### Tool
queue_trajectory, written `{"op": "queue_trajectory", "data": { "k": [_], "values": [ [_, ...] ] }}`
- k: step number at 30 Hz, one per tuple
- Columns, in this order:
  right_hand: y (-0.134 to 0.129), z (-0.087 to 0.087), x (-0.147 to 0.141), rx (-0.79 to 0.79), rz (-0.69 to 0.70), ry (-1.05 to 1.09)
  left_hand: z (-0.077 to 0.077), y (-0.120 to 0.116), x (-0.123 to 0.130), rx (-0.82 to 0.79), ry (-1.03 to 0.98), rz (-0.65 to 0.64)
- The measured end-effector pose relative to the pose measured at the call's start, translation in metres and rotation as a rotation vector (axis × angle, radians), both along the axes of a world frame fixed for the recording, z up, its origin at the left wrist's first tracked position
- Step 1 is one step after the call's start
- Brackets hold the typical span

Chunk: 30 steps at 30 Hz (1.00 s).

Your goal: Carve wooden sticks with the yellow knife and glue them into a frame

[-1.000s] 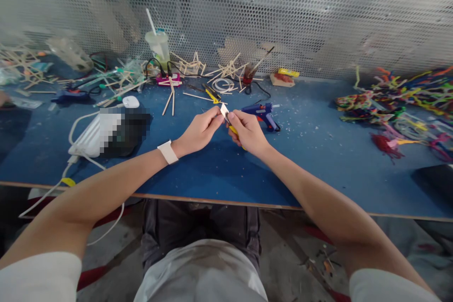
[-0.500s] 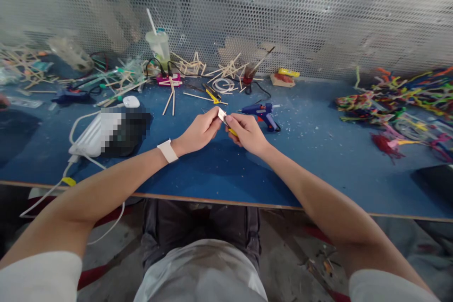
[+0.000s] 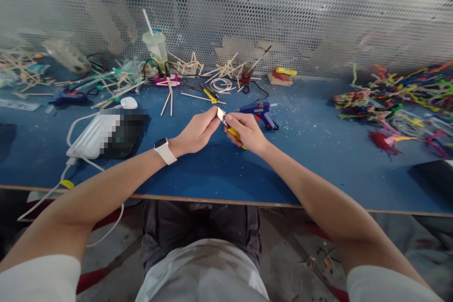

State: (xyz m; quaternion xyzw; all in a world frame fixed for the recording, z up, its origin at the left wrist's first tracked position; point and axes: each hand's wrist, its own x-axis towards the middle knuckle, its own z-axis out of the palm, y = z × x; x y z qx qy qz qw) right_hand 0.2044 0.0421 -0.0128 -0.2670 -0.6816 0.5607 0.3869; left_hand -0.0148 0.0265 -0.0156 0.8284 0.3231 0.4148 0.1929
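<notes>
My right hand (image 3: 249, 133) is closed round the yellow handle of a utility knife (image 3: 234, 133), above the near middle of the blue table. The pale, flat blade (image 3: 221, 116) points up and left to my left hand's fingertips. My left hand (image 3: 198, 131) is closed, thumb and fingers pinched together right at the blade; anything small between them is hidden. Just behind my right hand lies a blue glue gun (image 3: 260, 112). Farther back, a yellow and black cutter (image 3: 210, 94) rests beside thin wooden sticks (image 3: 169, 96).
Left of my arms are a white power strip (image 3: 94, 137) with cables and a white mouse (image 3: 129, 103). A drink cup (image 3: 155, 47) stands near the perforated metal panel (image 3: 283, 14). Colourful pipe cleaners (image 3: 392, 92) are piled at right. The table's front edge (image 3: 219, 200) runs before my lap.
My left wrist has turned slightly, so the watch face shows. More of the knife's yellow handle is visible below my right hand. A hand at the far left edge has gone from view.
</notes>
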Motion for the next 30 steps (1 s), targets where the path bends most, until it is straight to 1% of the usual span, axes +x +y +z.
{"op": "queue_trajectory", "data": {
  "k": [4,8,19,30],
  "values": [
    [-0.0003,0.0014,-0.0001,0.013,-0.006,0.021,0.0033,0.0,0.0,0.096,0.045,0.015],
    [-0.0011,0.0012,-0.0017,0.027,-0.023,0.026,0.0014,0.0006,0.0024,0.134,0.055,0.051],
    [-0.0039,0.002,-0.0041,0.043,-0.076,0.017,0.0017,-0.0023,0.0045,0.124,0.016,0.083],
    [-0.0052,0.004,-0.0048,0.073,-0.098,0.017,0.0035,-0.0042,0.0059,0.073,-0.006,0.093]
  ]
}}
